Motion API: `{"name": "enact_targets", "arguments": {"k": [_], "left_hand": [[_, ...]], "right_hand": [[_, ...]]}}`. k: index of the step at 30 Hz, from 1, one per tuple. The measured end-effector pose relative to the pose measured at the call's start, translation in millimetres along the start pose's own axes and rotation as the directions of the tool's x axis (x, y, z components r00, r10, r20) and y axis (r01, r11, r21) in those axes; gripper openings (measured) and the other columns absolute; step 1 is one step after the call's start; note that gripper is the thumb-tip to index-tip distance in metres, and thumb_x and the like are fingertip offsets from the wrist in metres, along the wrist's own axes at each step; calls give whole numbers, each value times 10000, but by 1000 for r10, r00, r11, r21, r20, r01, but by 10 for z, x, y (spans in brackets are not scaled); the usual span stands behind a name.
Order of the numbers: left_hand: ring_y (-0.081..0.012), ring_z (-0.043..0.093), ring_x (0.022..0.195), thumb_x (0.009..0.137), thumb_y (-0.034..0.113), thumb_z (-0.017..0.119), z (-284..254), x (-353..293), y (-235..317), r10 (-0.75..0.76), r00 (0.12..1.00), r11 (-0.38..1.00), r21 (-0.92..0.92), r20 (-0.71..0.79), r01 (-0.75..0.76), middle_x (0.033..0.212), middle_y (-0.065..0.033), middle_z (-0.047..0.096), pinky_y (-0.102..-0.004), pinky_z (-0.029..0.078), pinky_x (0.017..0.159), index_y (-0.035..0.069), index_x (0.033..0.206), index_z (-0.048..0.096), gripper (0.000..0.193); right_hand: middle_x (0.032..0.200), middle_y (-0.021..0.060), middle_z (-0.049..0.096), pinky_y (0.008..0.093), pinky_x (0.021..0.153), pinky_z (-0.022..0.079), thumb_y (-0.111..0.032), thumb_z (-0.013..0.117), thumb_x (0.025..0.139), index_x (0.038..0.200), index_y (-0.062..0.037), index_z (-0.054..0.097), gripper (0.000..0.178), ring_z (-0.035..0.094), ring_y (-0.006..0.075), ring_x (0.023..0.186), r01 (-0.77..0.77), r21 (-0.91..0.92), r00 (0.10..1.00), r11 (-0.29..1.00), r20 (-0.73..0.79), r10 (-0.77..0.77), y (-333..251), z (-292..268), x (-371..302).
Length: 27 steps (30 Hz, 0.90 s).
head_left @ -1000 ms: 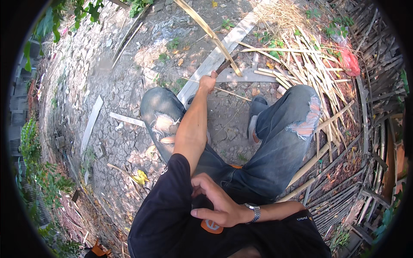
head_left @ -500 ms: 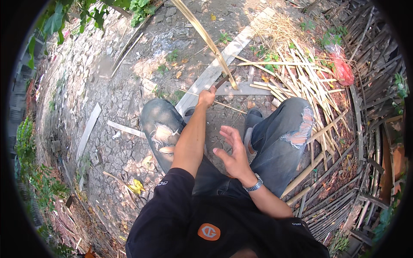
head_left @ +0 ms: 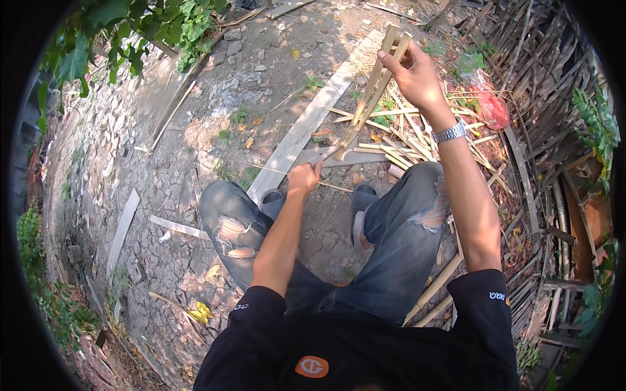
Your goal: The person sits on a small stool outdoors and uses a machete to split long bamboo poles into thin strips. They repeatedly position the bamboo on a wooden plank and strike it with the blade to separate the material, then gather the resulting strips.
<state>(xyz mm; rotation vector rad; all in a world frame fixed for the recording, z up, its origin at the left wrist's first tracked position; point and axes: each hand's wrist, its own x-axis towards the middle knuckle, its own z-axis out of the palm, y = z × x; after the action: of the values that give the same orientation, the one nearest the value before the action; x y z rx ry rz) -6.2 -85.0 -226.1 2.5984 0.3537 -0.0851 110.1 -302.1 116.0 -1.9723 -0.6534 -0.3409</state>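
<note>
The left hand (head_left: 303, 178) is closed around the near end of a slim tool, probably a knife (head_left: 331, 150); the right hand (head_left: 417, 78), well apart from it, pinches the upper end of a forked wooden strip (head_left: 373, 98) between thumb and fingers. The strip slants down past the right edge of the pale plank (head_left: 305, 130), its lower end over the left end of the grey board (head_left: 375, 158); whether it touches the board I cannot tell. A pile of strips (head_left: 412, 138) lies to the right. To work this well, the strip should be held firmly and the blade kept steady in line with the grain, with the right fingers well above the cutting edge.
</note>
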Motion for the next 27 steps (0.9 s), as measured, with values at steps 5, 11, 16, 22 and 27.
{"name": "enact_targets", "arguments": {"k": [5, 11, 16, 22, 27], "left_hand": [[-397, 706, 1005, 945, 526, 577, 16, -114, -24, -50, 999, 998, 33, -15, 51, 942, -242, 731, -472, 566, 868, 25, 1067, 720, 535], [-382, 687, 1084, 853, 436, 699, -5, -49, -13, -211, 968, 977, 32, 138, 209, 1101, -246, 713, -466, 553, 937, 11, 1088, 722, 486], [-399, 677, 1102, 846, 329, 706, -44, 34, 3, -251, 953, 968, 53, 169, 246, 1072, -250, 720, -470, 549, 954, 4, 1090, 730, 408], [-342, 724, 851, 843, 292, 712, 218, 280, -361, -271, 915, 934, -146, 298, 325, 924, -226, 724, -456, 583, 731, -16, 921, 728, 319], [-210, 605, 553, 875, 289, 667, 458, 177, -664, -407, 710, 569, -449, 575, 689, 707, -138, 638, -393, 489, 491, -35, 748, 644, 349]], "right_hand": [[887, 129, 749, 333, 737, 549, -228, 590, 1011, 1145, -19, 659, 258, 721, 193, 804, -9, -88, 996, 996, -86, 2, -5, 201, -140], [858, 119, 733, 340, 705, 523, -292, 594, 1007, 1150, -25, 663, 310, 694, 193, 754, 28, 3, 989, 1000, -143, -27, -80, 166, -327], [870, 129, 725, 346, 702, 517, -306, 594, 1002, 1159, -20, 660, 333, 683, 217, 756, 0, 6, 993, 1000, -115, 0, -28, 87, -331], [940, 133, 754, 330, 768, 545, -273, 575, 1009, 1168, -32, 660, 301, 718, 206, 852, 0, 116, 998, 993, -61, 7, -25, 106, -279], [954, 120, 762, 319, 768, 554, -193, 541, 1032, 1180, -47, 646, 233, 711, 172, 859, -30, 172, 992, 985, -112, 50, -44, 28, -340]]}}
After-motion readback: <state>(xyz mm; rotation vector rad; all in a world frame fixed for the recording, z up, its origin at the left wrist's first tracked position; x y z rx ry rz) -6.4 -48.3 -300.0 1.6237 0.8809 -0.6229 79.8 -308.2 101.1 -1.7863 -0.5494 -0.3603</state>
